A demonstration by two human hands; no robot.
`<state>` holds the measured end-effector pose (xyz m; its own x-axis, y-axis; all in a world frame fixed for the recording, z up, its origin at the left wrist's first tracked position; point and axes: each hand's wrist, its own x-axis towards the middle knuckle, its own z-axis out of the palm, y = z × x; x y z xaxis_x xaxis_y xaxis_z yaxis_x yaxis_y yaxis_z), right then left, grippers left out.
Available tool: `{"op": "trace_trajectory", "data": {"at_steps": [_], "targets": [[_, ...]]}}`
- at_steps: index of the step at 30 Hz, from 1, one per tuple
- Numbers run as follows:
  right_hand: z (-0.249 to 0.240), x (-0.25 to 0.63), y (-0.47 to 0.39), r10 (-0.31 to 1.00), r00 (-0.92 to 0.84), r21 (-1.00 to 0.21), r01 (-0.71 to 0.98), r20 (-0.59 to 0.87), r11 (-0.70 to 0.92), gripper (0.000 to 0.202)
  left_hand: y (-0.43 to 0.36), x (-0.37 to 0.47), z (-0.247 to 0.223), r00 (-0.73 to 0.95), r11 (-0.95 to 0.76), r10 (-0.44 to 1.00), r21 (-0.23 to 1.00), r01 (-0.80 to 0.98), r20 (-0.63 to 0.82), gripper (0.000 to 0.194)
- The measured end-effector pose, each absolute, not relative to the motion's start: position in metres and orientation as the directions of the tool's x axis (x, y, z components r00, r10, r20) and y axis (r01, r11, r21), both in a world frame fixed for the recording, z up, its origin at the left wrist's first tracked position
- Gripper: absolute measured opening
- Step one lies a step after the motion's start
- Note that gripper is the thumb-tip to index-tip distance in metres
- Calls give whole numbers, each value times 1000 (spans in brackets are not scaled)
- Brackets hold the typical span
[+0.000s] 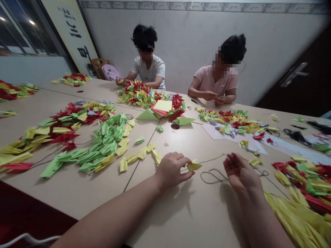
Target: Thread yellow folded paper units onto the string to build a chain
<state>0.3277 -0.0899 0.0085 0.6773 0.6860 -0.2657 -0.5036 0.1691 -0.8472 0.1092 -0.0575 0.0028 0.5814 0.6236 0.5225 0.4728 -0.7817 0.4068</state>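
Between thumb and fingers, my left hand (172, 171) pinches a small folded yellow paper piece (194, 166) above the table. A dark cord (210, 159) runs from that piece to my right hand (241, 174), which is turned palm up with its fingers curled at the cord; whether they pinch it is hard to see. Loops of cord (213, 176) lie on the table between the hands. Left of my left hand, a strand of yellow pieces (133, 158) lies beside a long strand of green pieces (103, 141).
Two people sit across the table (160, 213), their hands at small pieces. Piles of folded paper (139, 94) lie between us, with square sheets (162, 105) in front. A yellow heap (297, 217) is at the right, near my forearm. Printed sheets (284, 148) lie behind it.
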Motion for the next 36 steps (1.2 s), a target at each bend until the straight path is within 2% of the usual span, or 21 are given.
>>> {"op": "trace_trajectory", "data": {"at_steps": [2,5,7,9,12,15,16,17,18,20,22,23,25,26,29,30,33,36], "targets": [[6,337,-89,634,724,-861,-477,-271,176,11,-58,109,3,587,-782,623,419,461,518,18],[2,346,-87,614,763,-928,-350,-203,128,14,-58,109,3,593,-784,619,435,442,515,17],[-3,347,-87,647,745,-968,-248,-164,41,18,-58,109,3,598,-783,620,446,433,508,17],[-8,348,-86,696,702,-989,-95,-149,-115,21,-58,109,3,611,-783,619,457,423,494,17],[-12,350,-84,738,674,-906,297,-24,-301,24,-57,109,3,648,-793,598,469,390,472,18],[-4,347,-87,688,690,-803,532,226,-270,32,-56,109,3,664,-795,586,486,362,464,20],[1,342,-89,698,673,-812,536,246,-231,37,-55,109,3,661,-792,590,493,360,464,20],[7,336,-93,753,627,-849,494,200,-186,41,-55,109,3,656,-787,595,502,358,465,21],[14,328,-98,842,531,-905,397,91,-152,43,-55,109,3,650,-782,600,512,355,466,21],[24,311,-107,968,214,-975,147,-133,-167,56,-54,109,3,643,-772,608,534,344,466,22],[27,295,-113,969,-2,-967,64,-248,-247,68,-54,108,3,636,-760,616,562,325,465,22],[27,290,-114,958,-55,-959,54,-283,-280,73,-53,108,3,630,-752,623,578,317,465,22],[23,284,-113,944,-84,-948,57,-318,-314,73,-53,108,3,615,-730,642,611,307,458,22],[21,284,-112,943,-78,-945,69,-324,-319,67,-52,108,2,607,-719,652,627,302,455,23],[17,292,-108,939,-61,-933,151,-337,-325,31,-52,108,1,589,-694,669,664,279,452,25],[18,296,-107,938,-57,-927,183,-342,-327,27,-52,108,1,590,-690,670,671,271,450,25],[21,308,-108,937,-37,-910,253,-348,-328,29,-52,109,1,613,-696,655,669,262,441,25],[25,317,-111,940,-31,-894,321,-340,-312,30,-52,109,1,651,-737,618,613,284,441,23]]}}
